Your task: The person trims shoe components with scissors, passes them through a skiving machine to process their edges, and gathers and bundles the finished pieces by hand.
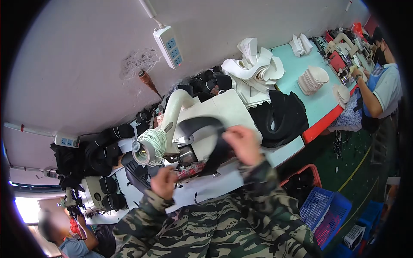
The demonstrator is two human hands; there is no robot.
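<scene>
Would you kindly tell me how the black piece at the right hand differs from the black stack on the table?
The black piece looks like a single curved strip, while the black stack has several layers. The piece is held up by the right hand, whereas the stack lies on the table. The piece looks blurred; the stack shows sharper edges. Both are black and have curved outlines.

No words can be read for sure; faint lettering [211, 228] on the camouflage clothing [189, 241] is too unclear.
</scene>
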